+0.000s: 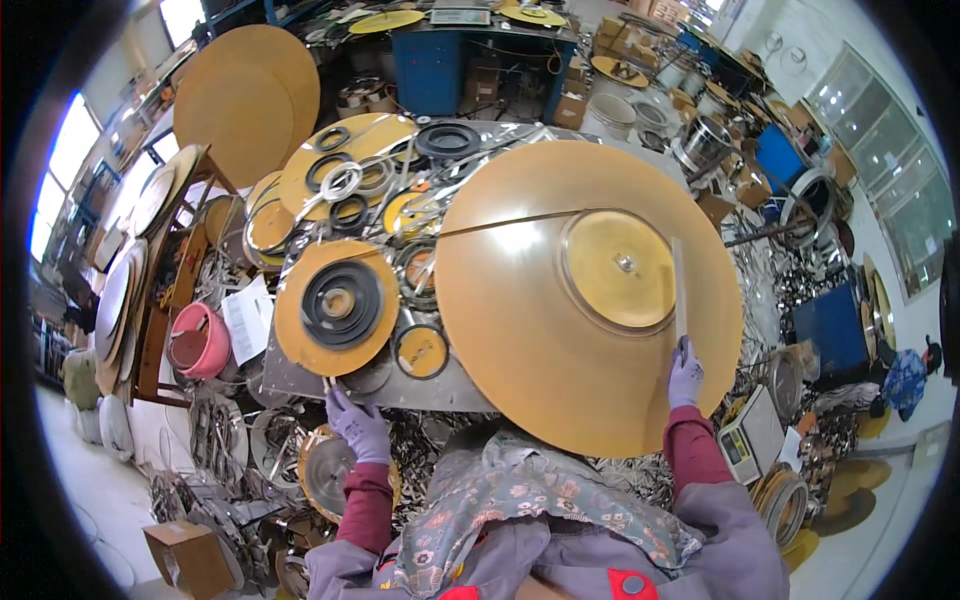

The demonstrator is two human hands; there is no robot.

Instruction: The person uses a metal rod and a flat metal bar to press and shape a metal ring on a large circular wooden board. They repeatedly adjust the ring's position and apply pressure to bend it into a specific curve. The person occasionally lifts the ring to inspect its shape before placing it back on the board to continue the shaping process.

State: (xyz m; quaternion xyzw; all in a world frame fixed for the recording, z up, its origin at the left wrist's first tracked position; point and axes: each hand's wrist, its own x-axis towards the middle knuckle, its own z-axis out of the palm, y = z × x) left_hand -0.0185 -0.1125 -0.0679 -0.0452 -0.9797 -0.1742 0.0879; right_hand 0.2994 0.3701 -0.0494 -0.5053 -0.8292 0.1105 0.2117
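A large round golden disc [520, 330] lies in front of me, with a smaller raised circle [618, 270] near its middle. My right hand [685, 372], in a purple glove, grips a long thin ruler-like strip [679, 285] laid across the disc. A thin golden strip [480, 228] runs from the disc's inner circle out to the left. My left hand [357, 425], also gloved, is at the near edge of the metal table [300, 375], closed on what looks like the near end of a thin golden strip below a smaller golden disc [335, 305] bearing black rings.
More golden discs [245, 95], black and metal rings [447, 140], and scrap strips cover the table. A pink bucket [198, 340] stands to the left, a scale [748, 440] to the right, a cardboard box [188, 555] on the floor. A person [905, 380] sits far right.
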